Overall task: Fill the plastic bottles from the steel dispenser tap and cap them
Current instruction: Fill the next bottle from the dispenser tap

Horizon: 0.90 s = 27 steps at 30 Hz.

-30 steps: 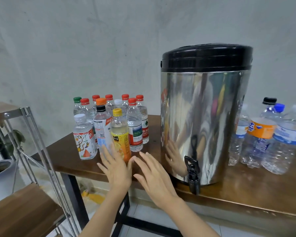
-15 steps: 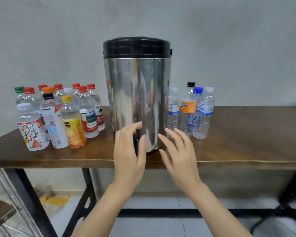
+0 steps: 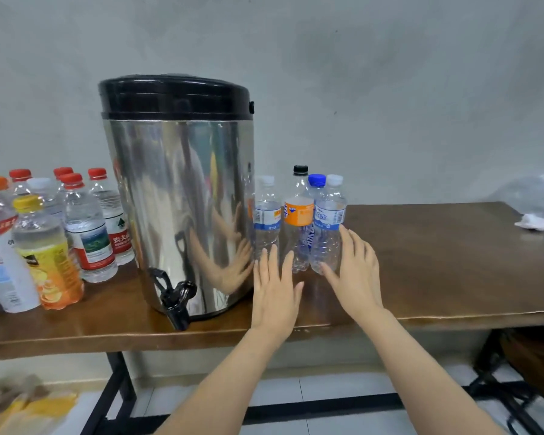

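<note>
A steel dispenser [image 3: 182, 196] with a black lid stands on the wooden table [image 3: 437, 262]; its black tap [image 3: 173, 296] juts over the front edge. To its right stand several empty capped bottles: a white-capped one [image 3: 266, 218], an orange-labelled one with a black cap [image 3: 299, 211], a blue-capped one [image 3: 316, 181] behind, and a white-capped one [image 3: 328, 221]. My left hand [image 3: 275, 293] is flat with straight fingers just in front of the first bottle. My right hand [image 3: 357, 271] is open, fingers spread, beside the rightmost bottle. Neither hand holds anything.
Several capped bottles holding liquid stand left of the dispenser, among them a yellow-capped one [image 3: 44, 255] and red-capped ones [image 3: 87, 227]. A white wad [image 3: 531, 221] and a plastic bag [image 3: 534, 193] lie at the far right of the table. Black table legs show below.
My view has swung right, from the filled bottles past the dispenser. Both hands have moved right with it and now hover by the empty bottles to the dispenser's right.
</note>
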Tool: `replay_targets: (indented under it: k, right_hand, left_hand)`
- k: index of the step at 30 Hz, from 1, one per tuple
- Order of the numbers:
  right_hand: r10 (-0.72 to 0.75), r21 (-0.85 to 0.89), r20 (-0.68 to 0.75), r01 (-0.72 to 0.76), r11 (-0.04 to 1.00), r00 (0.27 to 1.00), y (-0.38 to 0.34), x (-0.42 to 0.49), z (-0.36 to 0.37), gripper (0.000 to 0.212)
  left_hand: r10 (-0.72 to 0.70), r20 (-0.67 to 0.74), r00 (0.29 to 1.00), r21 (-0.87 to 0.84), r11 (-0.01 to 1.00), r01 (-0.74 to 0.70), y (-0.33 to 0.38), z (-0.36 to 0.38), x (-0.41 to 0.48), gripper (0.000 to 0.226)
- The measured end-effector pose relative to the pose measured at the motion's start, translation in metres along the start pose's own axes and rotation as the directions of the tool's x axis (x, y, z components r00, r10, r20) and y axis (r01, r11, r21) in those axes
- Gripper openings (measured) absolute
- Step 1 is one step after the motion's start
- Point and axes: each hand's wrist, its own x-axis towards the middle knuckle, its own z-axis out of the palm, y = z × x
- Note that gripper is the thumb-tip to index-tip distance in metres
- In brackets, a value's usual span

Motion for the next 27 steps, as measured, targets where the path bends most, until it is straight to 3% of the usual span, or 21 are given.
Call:
replay_targets:
  k: [10,17,27]
  right_hand:
    - [0.141,0.236,0.095,-0.16,0.958,0.985,0.009,0.058,0.001,0.102]
    - [0.314,0.576,0.213,-0.378,0.725,0.925,0.003,0.089,0.0,0.112]
    - [0.302,0.492,0.187,-0.355,0.795,0.935,0.0,0.073,-0.016,0.095]
  left_hand:
    - [0.048,0.005,0.999,0.057,0.997,-0.048,-0.001,0.018,0.003,0.057]
    - [0.053,0.009,0.999,0.048,0.997,-0.053,0.0,0.017,0.002,0.055]
    - [0.039,0.012,0.999,-0.016,0.999,-0.039,0.0,0.014,0.002,0.059]
